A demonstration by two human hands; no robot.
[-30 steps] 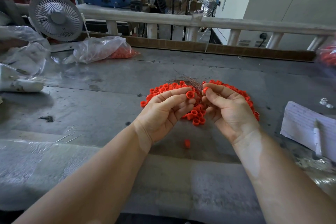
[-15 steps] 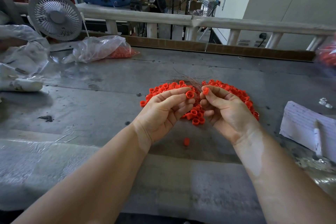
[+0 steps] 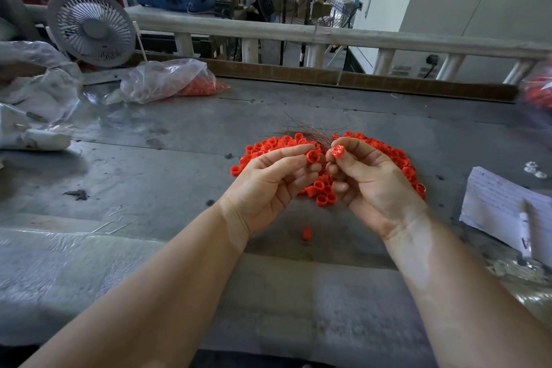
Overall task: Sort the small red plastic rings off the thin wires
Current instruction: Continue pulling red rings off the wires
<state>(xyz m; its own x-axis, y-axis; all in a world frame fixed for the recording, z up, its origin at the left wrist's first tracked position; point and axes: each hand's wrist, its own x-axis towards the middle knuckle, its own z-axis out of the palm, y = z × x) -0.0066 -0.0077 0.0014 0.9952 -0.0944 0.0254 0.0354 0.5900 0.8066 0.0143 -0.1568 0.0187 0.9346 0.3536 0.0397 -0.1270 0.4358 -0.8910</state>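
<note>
Now, step: both hands up over the pile, a ring in each
Left hand (image 3: 270, 185): pinching one red ring (image 3: 313, 156) at the fingertips
Right hand (image 3: 373, 185): pinching another ring (image 3: 338, 152) between thumb and forefinger
Wires (image 3: 310, 133): thin bundle at the far edge of the ring pile (image 3: 400, 158) on the table (image 3: 179, 158)
Stray ring (image 3: 306, 232): lying alone, near side
Next, likely: check each ring is free of wire, then drop it clear of the bundle

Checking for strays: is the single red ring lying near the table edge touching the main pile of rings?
Apart. The head view shows the lone ring on bare grey table, clearly separated from the pile.
</note>
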